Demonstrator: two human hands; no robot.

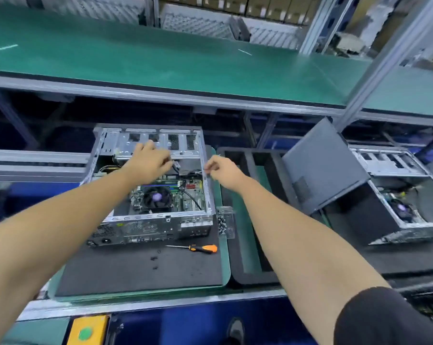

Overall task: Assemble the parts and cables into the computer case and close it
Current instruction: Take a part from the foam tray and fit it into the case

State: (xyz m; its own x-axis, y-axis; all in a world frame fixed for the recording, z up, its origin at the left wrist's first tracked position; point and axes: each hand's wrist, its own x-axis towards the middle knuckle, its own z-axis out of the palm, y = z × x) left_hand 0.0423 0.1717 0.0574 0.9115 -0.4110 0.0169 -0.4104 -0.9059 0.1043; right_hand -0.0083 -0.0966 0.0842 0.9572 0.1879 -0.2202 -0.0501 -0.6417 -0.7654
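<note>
An open computer case (160,219) lies on a dark mat, its motherboard and round CPU fan (157,197) exposed. My left hand (148,163) reaches inside the case near the metal drive cage (158,143), its fingers curled around a black cable (176,167). My right hand (221,170) hovers over the case's right wall, fingers curled in a pinch; whether it holds anything is too small to tell. A dark grey side panel (322,168) leans upright to the right.
An orange-handled screwdriver (198,248) and a few loose screws (153,258) lie on the mat (140,272) before the case. A clear bracket (226,221) sits at its right corner. A second open case (399,195) stands far right. A green shelf (160,66) runs behind.
</note>
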